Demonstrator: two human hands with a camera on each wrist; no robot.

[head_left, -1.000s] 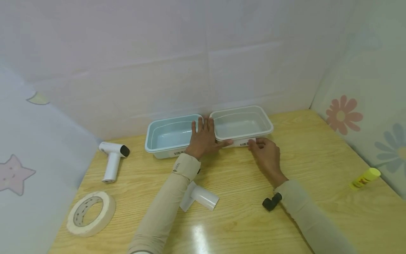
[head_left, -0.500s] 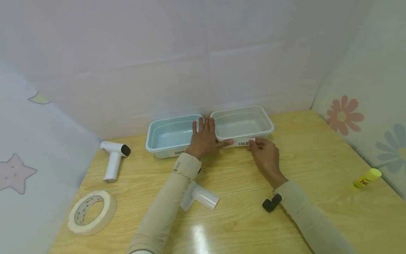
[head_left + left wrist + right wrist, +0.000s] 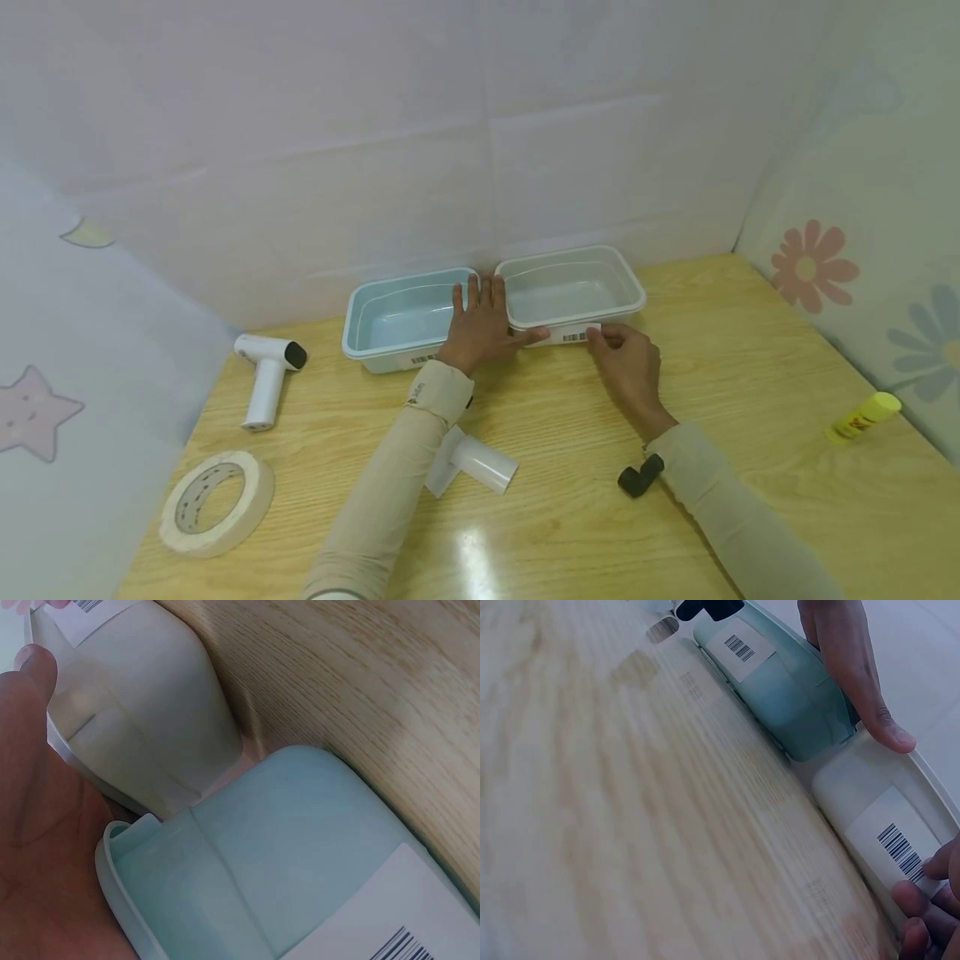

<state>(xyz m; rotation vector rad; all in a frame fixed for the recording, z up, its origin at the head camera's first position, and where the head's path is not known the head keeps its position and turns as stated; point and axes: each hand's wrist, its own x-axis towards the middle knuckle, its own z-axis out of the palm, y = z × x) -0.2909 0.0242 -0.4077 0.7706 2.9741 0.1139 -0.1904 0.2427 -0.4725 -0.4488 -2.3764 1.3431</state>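
Note:
A light blue plastic tub [image 3: 401,323] and an off-white tub [image 3: 573,296] stand side by side against the back wall. Across their neighbouring rims lies my left hand [image 3: 480,335], fingers straight and spread, thumb reaching along the off-white tub's front. A white barcode label [image 3: 885,825] lies along that front. My right hand [image 3: 630,367] pinches its right end between thumb and fingers. In the right wrist view the fingertips [image 3: 911,898] are right at the label's edge, partly covering it. The blue tub's front bears another barcode label [image 3: 739,651], also visible in the left wrist view.
A white T-shaped handheld device [image 3: 266,379] and a masking tape roll [image 3: 217,504] are at the left. Near the left forearm lies a curled white sheet [image 3: 483,462]. A yellow glue stick [image 3: 864,417] is at the right, by the side wall.

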